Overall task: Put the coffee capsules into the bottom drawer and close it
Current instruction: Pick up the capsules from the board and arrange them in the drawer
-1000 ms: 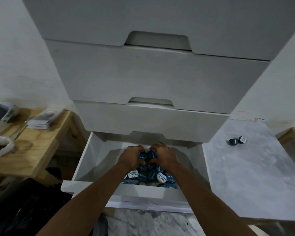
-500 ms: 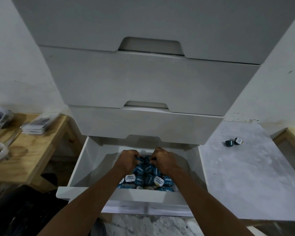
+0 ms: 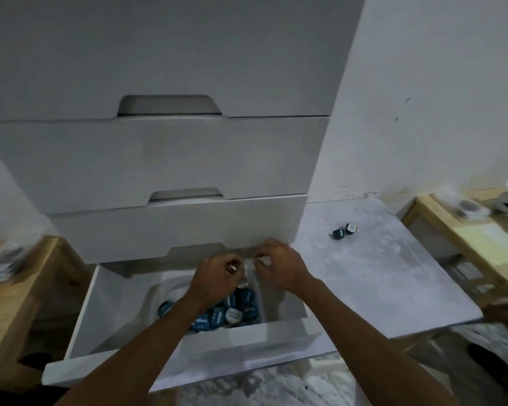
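Observation:
The white bottom drawer (image 3: 247,342) stands pulled out. A heap of blue coffee capsules (image 3: 217,316) lies inside it, wrapped in what looks like a clear plastic bag (image 3: 251,278). Above the heap, my left hand (image 3: 217,278) and my right hand (image 3: 279,268) pinch the top of that film between fingertips, close together, just under the front of the drawer above. Two more capsules (image 3: 343,231) lie apart on the grey marble slab (image 3: 393,282) to the right of the cabinet.
Three shut drawer fronts (image 3: 159,159) rise above the open one. A wooden table (image 3: 9,306) with papers stands on the left and another (image 3: 475,253) on the right. The open drawer's front juts toward me over the marble floor (image 3: 276,385).
Both hands rose from down among the capsules to just under the drawer above, drawing the clear film up. My view swung right, bringing the right table into sight.

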